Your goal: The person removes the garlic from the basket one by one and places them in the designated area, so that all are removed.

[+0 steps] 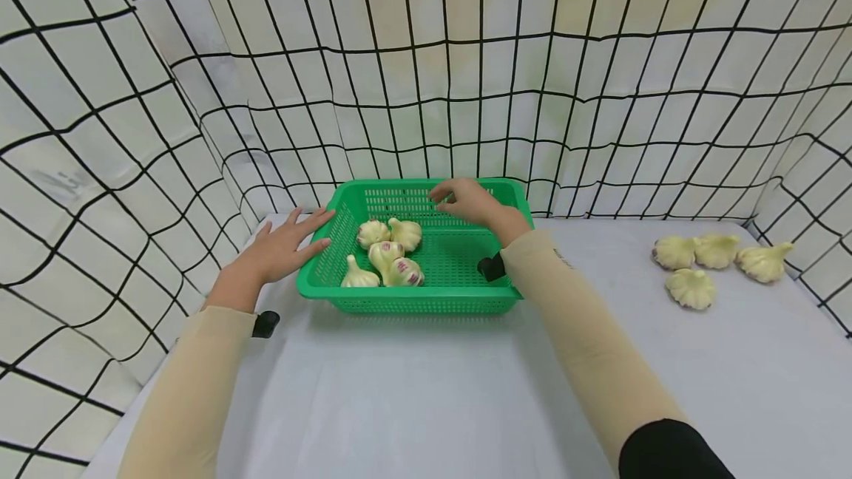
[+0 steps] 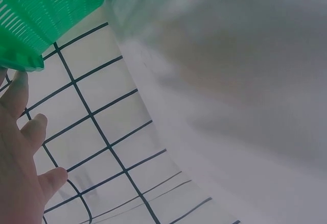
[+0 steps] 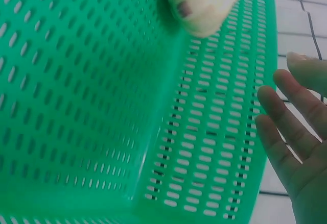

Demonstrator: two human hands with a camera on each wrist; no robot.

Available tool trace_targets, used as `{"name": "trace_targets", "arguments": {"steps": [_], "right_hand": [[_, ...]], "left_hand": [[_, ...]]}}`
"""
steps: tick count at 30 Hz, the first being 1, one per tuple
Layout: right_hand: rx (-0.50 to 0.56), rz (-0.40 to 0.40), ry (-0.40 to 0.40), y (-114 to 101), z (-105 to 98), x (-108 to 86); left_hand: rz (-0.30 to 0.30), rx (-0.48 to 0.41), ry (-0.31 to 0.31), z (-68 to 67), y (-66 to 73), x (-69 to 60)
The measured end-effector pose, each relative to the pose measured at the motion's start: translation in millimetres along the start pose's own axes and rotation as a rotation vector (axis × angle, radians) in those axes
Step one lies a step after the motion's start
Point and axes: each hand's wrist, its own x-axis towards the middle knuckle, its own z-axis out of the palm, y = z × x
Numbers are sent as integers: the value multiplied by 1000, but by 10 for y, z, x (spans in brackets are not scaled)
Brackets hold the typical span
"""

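A green perforated basket point(image 1: 426, 300) stands on the white table, with several garlic bulbs point(image 1: 384, 256) grouped in its left half. The left hand point(image 1: 276, 248) rests its fingers on the basket's left rim, fingers spread; the left wrist view shows this hand point(image 2: 23, 142) by the basket's edge point(image 2: 25, 63). Over the back part of the basket hangs the right hand point(image 1: 472, 205), fingers slightly bent and holding nothing. In the right wrist view that hand point(image 3: 301, 127) is beside the basket wall point(image 3: 204, 132), and one garlic bulb point(image 3: 204, 4) shows inside at the top.
Several more garlic bulbs point(image 1: 691, 288) lie on the table at the right, near the back corner. Black netting point(image 1: 447, 43) over white sheeting rises behind the basket and along both sides.
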Motion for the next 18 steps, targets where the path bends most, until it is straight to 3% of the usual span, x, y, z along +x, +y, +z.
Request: {"name": "trace_targets", "arguments": {"steps": [11, 18], "right_hand": [[-93, 6, -148, -147, 143, 108], [-173, 7, -195, -198, 225, 173]], "left_hand": [[4, 2, 0, -9, -2, 14], [2, 8, -2, -3, 1, 15]]}}
